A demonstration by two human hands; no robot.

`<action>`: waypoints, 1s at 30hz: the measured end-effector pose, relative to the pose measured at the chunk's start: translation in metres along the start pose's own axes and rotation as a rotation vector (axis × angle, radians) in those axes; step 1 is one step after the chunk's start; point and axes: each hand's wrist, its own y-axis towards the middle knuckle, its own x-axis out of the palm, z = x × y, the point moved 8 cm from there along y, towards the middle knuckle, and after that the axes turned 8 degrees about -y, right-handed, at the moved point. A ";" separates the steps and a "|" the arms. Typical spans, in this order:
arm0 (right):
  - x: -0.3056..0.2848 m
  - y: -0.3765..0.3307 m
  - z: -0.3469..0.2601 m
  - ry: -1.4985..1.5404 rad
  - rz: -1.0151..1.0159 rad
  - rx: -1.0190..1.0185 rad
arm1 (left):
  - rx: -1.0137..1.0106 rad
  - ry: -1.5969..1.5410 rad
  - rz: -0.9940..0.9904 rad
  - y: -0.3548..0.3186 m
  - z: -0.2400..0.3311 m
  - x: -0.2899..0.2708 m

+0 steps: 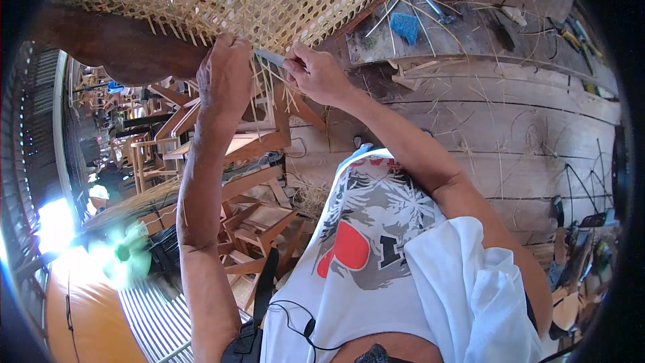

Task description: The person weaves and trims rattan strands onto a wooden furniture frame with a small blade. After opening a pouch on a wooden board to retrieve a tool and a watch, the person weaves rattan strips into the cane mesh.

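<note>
A woven cane panel (269,0) with an open hexagonal mesh spans the top of the view, set against a dark wooden frame (127,44). Loose cane ends (272,91) hang from its near edge, between my hands. My left hand (227,70) is closed at that edge, its fingertips pressed against the frame; whatever they pinch is hidden. To the right, my right hand (317,75) has its fingers closed round one end of a flat, pale grey, blade-like strip (270,56). The strip's other end reaches toward my left hand, across the cane ends.
On the wooden bench (376,44) at the upper right lie a blue sponge (404,27) and scattered cane strands. Tools (578,40) sit farther right. Wooden chair frames (259,222) are stacked below left, near a fan (121,253). Cane scraps litter the plank floor (497,128).
</note>
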 end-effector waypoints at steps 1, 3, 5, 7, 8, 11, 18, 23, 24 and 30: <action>0.001 -0.001 0.002 -0.036 0.006 0.009 | -0.033 -0.060 0.024 -0.002 -0.003 -0.002; 0.000 -0.001 0.001 -0.037 0.036 -0.028 | -0.091 -0.181 0.071 -0.008 -0.007 -0.007; 0.000 -0.001 0.000 -0.042 0.049 -0.048 | -0.112 -0.155 0.107 -0.011 -0.007 -0.009; 0.000 -0.001 -0.001 -0.049 0.049 -0.063 | -0.145 -0.116 0.095 -0.013 -0.009 -0.008; 0.001 -0.001 -0.002 -0.057 0.047 -0.061 | -0.167 -0.089 0.067 -0.013 -0.011 -0.005; 0.001 -0.003 -0.003 -0.056 0.043 -0.019 | -0.140 -0.010 0.061 -0.011 -0.013 -0.001; -0.005 -0.009 -0.006 -0.071 0.051 0.007 | -0.012 0.058 0.057 -0.006 -0.002 0.001; -0.025 -0.023 -0.005 -0.083 0.186 0.045 | -0.062 0.096 -0.059 -0.005 -0.002 0.004; -0.029 -0.022 -0.008 -0.029 0.215 0.018 | -0.043 0.098 -0.027 -0.006 -0.002 0.000; -0.014 0.003 -0.021 -0.072 0.143 0.133 | -0.065 -0.262 0.184 -0.023 -0.011 -0.010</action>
